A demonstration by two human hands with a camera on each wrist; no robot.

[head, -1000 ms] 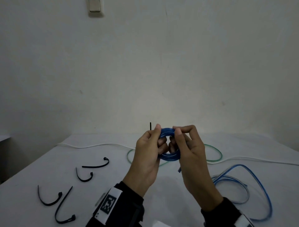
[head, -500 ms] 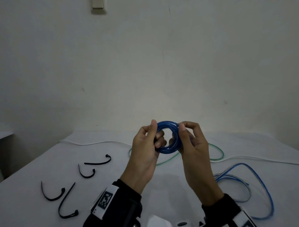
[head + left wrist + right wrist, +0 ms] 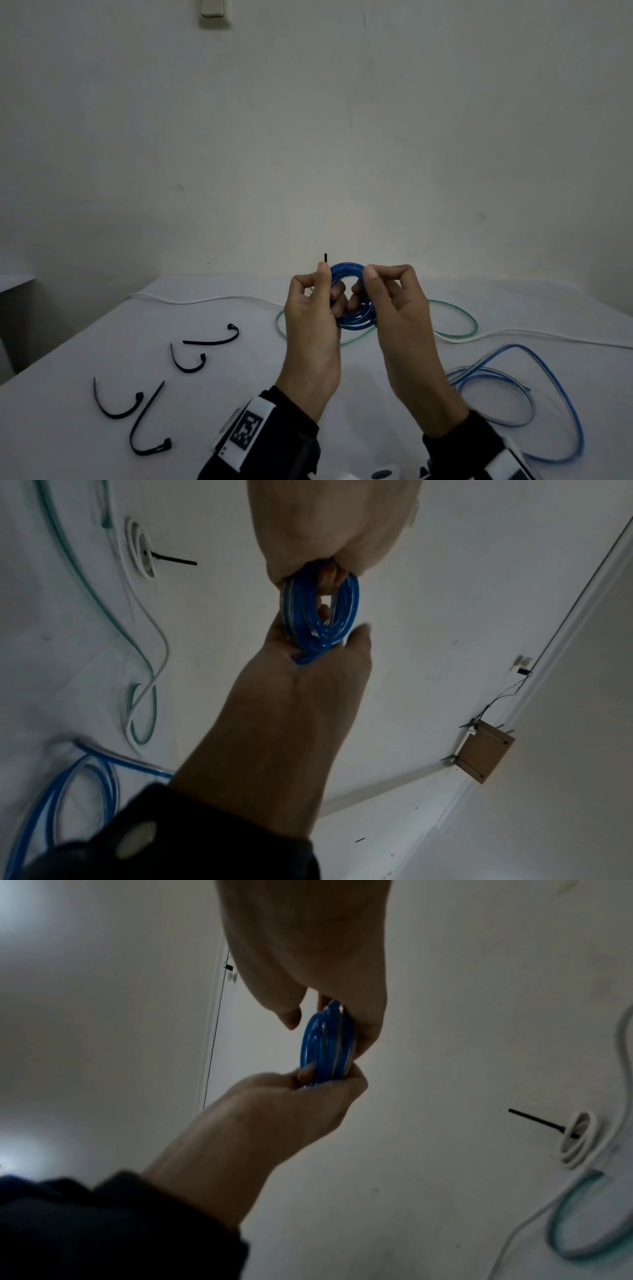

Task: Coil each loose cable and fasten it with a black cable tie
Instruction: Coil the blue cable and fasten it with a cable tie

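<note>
Blue coil [image 3: 352, 298] held up above the tabletop [image 3: 239, 387], between both hands, roughly upright in head view. Left hand [image 3: 313, 329] pinching the coil's left side, thumb on the near face, fingers curled through the middle. Right hand [image 3: 399, 318] pinching the right side, thumb and forefinger closed on the strands, other fingers curled behind. Thin black tie tip [image 3: 325, 257] sticking straight up just above the left thumb; can't tell whether the tie is closed round the coil.

Left wrist view: coil [image 3: 320, 612] edge-on, several turns stacked, a cable end poking out at the palm side. Right wrist view: same coil [image 3: 325, 1047] clamped at both ends by the two hands.

On the tabletop, left side: four loose black ties, two further back [image 3: 214, 339] [image 3: 188, 361], two nearer [image 3: 116, 402] [image 3: 147, 425], all curved, apart from each other. Behind the hands: green cable [image 3: 459, 315] in a loose loop, white cable [image 3: 205, 299] running across the back. Right side: another blue cable [image 3: 534, 377] lying uncoiled in wide loops with a grey cable [image 3: 507, 387] inside them. White coil [image 3: 578, 1139] with a black tie through it lying on the tabletop, seen in both wrist views.

Dark sleeves on both wrists, a printed marker tag [image 3: 248, 430] on the left one.
</note>
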